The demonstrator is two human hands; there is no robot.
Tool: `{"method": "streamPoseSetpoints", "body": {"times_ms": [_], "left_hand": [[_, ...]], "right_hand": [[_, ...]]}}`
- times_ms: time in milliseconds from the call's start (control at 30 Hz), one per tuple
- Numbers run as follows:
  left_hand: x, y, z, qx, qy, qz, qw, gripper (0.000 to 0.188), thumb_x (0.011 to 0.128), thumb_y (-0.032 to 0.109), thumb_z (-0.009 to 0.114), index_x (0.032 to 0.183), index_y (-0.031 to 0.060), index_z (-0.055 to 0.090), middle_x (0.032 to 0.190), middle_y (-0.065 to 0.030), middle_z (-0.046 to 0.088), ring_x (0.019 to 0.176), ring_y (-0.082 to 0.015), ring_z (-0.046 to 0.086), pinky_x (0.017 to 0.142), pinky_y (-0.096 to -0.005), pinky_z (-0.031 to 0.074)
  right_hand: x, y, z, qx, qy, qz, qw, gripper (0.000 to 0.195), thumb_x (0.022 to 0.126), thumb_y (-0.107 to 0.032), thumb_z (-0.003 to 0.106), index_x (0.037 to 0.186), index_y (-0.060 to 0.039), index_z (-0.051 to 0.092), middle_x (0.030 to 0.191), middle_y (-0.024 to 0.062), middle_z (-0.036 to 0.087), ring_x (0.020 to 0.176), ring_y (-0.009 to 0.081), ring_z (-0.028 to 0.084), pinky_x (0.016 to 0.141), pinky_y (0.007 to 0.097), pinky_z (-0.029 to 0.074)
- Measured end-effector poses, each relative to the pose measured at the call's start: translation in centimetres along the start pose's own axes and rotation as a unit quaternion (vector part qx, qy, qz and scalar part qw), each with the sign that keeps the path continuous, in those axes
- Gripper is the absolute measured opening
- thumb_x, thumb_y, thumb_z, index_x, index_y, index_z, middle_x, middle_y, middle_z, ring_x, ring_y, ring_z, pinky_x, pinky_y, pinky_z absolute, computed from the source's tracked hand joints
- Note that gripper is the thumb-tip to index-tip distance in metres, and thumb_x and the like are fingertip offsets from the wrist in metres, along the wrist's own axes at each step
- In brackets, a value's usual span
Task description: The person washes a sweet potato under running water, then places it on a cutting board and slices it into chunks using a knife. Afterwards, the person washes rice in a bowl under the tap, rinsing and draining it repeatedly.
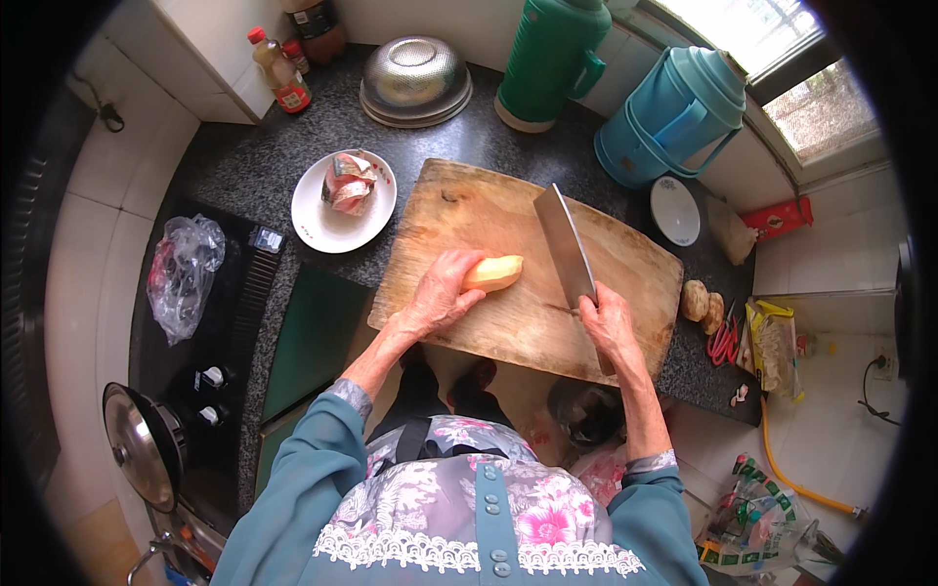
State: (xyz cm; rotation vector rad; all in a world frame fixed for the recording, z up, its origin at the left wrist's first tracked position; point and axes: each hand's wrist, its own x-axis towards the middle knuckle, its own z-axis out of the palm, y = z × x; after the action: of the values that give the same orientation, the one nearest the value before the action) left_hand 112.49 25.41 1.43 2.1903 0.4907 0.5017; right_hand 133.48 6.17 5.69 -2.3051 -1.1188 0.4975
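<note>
A wooden cutting board (498, 198) lies on the dark speckled counter in front of me. On its left part my left hand (443, 293) grips a peeled, pale orange root vegetable (497, 273), covering its left end. My right hand (610, 319) is closed around the handle of a cleaver (566, 245). The broad steel blade points away from me, over the right half of the board and apart from the vegetable. To the left of the board, a white plate (311, 212) bears raw fish pieces (350, 183).
Two thermos flasks, green (549, 66) and blue (659, 121), stand behind the board. A small bowl (675, 210), brown tubers (696, 300) and red-handled scissors (724, 340) lie at right. A stove (212, 293) with a plastic bag (183, 271) is at left. Metal basins (415, 77) sit at the back.
</note>
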Motion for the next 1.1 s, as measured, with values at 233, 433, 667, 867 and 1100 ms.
{"method": "streamPoseSetpoints", "body": {"times_ms": [233,433,667,867,1100], "left_hand": [[-0.8,0.6,1.9,-0.032,0.108,-0.040,0.993,0.046,0.069,0.013,0.075,0.110,0.0009,0.057,0.106,-0.0166,0.057,0.101,-0.0331,0.054,0.089,-0.0398,0.045],[-1.0,0.6,3.5,-0.053,0.214,-0.071,0.973,0.036,0.070,0.018,0.077,0.098,0.0024,0.060,0.095,-0.0135,0.056,0.091,-0.0305,0.054,0.081,-0.0384,0.046],[-0.5,0.8,4.5,-0.074,0.259,-0.120,0.956,0.030,0.068,0.016,0.077,0.090,0.0041,0.060,0.090,-0.0109,0.054,0.087,-0.0289,0.053,0.076,-0.0375,0.045],[-0.5,0.8,4.6,-0.056,0.270,-0.120,0.954,0.028,0.068,0.011,0.077,0.090,0.0039,0.060,0.089,-0.0084,0.053,0.082,-0.0224,0.055,0.072,-0.0321,0.048],[-0.3,0.9,4.5,-0.087,0.268,-0.128,0.951,0.029,0.066,0.013,0.078,0.087,0.0050,0.060,0.088,-0.0103,0.053,0.086,-0.0280,0.052,0.075,-0.0370,0.045]], "right_hand": [[-1.0,-1.7,-0.5,0.117,-0.041,0.069,0.990,0.018,0.092,-0.014,0.050,0.092,0.0035,0.057,0.065,0.0074,0.055,0.046,0.0116,0.053,0.045,0.0278,0.045],[-3.6,-7.0,-0.2,0.141,-0.050,0.040,0.988,0.015,0.089,-0.011,0.052,0.099,-0.0010,0.057,0.064,0.0192,0.057,0.058,0.0333,0.060,0.055,0.0420,0.045],[-5.1,-9.1,0.5,0.089,-0.072,0.023,0.993,0.020,0.087,-0.009,0.052,0.105,-0.0030,0.057,0.073,0.0239,0.059,0.068,0.0435,0.058,0.060,0.0485,0.044],[-5.5,-9.3,0.5,0.066,-0.084,0.031,0.994,0.021,0.087,-0.008,0.052,0.107,-0.0030,0.056,0.072,0.0239,0.059,0.068,0.0437,0.057,0.059,0.0492,0.043],[-5.7,-9.4,0.7,0.062,-0.086,0.031,0.994,0.021,0.087,-0.007,0.053,0.107,-0.0026,0.055,0.074,0.0237,0.059,0.067,0.0439,0.057,0.059,0.0494,0.043]]}}
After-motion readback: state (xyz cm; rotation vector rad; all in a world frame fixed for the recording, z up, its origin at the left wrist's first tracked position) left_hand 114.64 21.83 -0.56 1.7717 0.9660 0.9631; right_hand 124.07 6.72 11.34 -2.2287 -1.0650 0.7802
